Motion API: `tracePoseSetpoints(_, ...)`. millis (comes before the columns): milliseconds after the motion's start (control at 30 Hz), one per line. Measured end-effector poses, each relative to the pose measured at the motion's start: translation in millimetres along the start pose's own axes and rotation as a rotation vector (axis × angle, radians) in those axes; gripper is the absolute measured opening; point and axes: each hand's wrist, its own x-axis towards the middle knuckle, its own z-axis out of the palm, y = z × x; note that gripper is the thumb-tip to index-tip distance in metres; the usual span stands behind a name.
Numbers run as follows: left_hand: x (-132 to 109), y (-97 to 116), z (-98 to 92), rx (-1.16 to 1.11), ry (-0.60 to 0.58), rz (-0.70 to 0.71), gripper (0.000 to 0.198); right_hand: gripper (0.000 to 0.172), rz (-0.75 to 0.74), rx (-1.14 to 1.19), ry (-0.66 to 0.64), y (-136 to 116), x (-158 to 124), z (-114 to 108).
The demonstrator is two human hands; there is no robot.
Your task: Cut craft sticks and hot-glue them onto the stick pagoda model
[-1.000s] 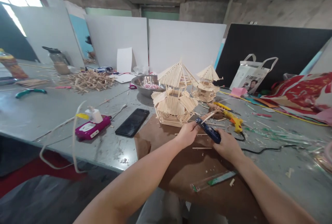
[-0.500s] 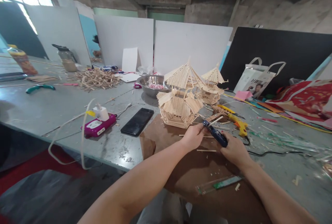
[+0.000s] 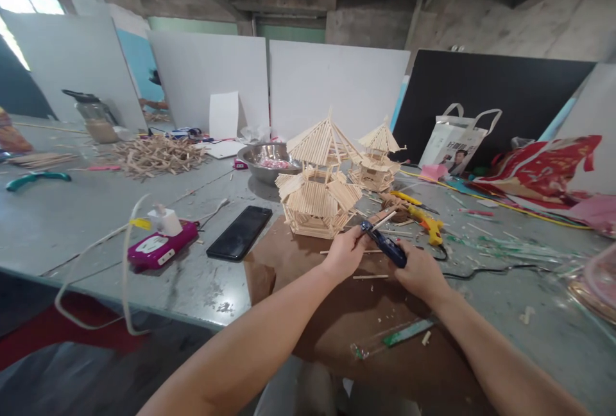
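Note:
My right hand [image 3: 422,271] is closed around a dark blue tool [image 3: 384,244] whose tip points up and left. My left hand [image 3: 343,251] pinches a thin wooden stick [image 3: 384,220] that meets the tool's tip. Both hands hover over a brown paper sheet [image 3: 351,307] on the grey table [image 3: 72,204]. Just behind them stands a pavilion model [image 3: 320,178] built of wooden sticks, with a smaller stick pavilion [image 3: 378,156] to its right. Loose sticks [image 3: 370,276] lie on the brown paper below the hands.
A black phone [image 3: 237,232], a pink power strip [image 3: 161,246] with a white cable, a metal bowl [image 3: 267,159], a yellow glue gun [image 3: 426,223], a pile of sticks [image 3: 154,153], green pliers [image 3: 33,178], a white bag [image 3: 455,140] and a clear ruler [image 3: 394,336] lie about.
The hands keep the same grip on tool and stick; only the camera view has shifted slightly sideways and back.

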Motion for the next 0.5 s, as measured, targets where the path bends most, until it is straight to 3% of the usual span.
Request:
tracePoseSetpoints(300, -0.2, 10.0, -3.4, -0.082, -0.022, 0.007, 0.030, 0.030, 0.026, 0.003, -0.033, -6.8, -0.2, -7.1)
tracePoseSetpoints(500, 3.2, 13.8, -7.8, -0.292, -0.129, -0.122, 0.032, 0.036, -0.006, 0.044, -0.030, -4.6, -0.5, -5.9)
